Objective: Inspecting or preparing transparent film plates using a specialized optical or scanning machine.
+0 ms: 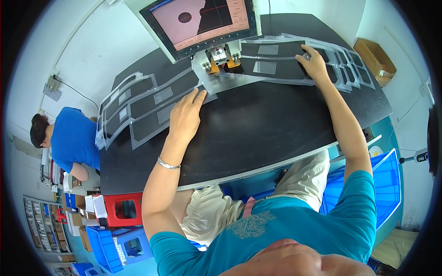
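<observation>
My left hand (pixel 185 115) lies with its fingers stretched out at the near corner of a thin see-through sheet (pixel 162 95), just left of a bright metal plate (pixel 221 83). Several such sheets with pale-edged panels overlap on the left side of the black table (pixel 258 124). On the right, my right hand (pixel 314 64) rests with thumb and fingers apart on another thin sheet (pixel 264 68), beside a fanned stack (pixel 343 66). Between my hands stands a punch-like machine head (pixel 220 57) with orange parts; a sheet edge reaches toward it.
A monitor (pixel 198 20) above the machine shows a dark round spot and red lines. An open cardboard box (pixel 375 60) stands beyond the table's right end. Blue crates (pixel 384 188) and a red stool (pixel 123 208) are below. Another person in blue (pixel 73 138) bends at the left.
</observation>
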`<move>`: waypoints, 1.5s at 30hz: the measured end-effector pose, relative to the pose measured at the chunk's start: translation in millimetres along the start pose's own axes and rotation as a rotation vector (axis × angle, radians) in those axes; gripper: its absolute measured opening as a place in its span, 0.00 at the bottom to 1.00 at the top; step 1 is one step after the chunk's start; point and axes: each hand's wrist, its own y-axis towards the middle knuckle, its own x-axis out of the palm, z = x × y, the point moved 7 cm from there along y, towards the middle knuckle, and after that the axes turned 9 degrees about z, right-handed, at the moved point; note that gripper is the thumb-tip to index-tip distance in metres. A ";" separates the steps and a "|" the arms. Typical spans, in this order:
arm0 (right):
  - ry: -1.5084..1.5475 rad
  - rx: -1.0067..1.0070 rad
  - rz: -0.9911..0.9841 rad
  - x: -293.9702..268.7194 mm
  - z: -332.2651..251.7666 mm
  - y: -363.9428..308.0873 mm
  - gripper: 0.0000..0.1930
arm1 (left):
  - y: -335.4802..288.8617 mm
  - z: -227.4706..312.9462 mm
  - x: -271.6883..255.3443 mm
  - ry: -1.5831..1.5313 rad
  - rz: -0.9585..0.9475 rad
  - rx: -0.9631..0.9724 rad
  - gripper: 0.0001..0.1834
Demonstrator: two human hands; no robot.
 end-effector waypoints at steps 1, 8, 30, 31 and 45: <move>-0.038 -0.061 0.000 0.1 -3.3 -1.0 0.29 | 1.0 3.8 -1.7 -0.001 0.000 0.003 0.23; -0.191 -0.159 -0.044 -49.6 22.6 30.0 0.29 | -0.7 44.7 -12.3 -0.147 -0.020 0.105 0.26; -0.175 -0.320 -0.062 -14.5 -11.9 -4.9 0.22 | 0.7 55.3 -3.9 -0.281 -0.063 0.183 0.27; -0.141 -0.344 -0.087 -12.7 -14.1 -7.0 0.22 | 1.1 55.7 -4.4 -0.295 -0.061 0.170 0.26; -0.152 -0.392 -0.317 1.3 -22.7 -19.0 0.22 | 22.6 49.4 26.4 -0.239 -0.042 0.089 0.18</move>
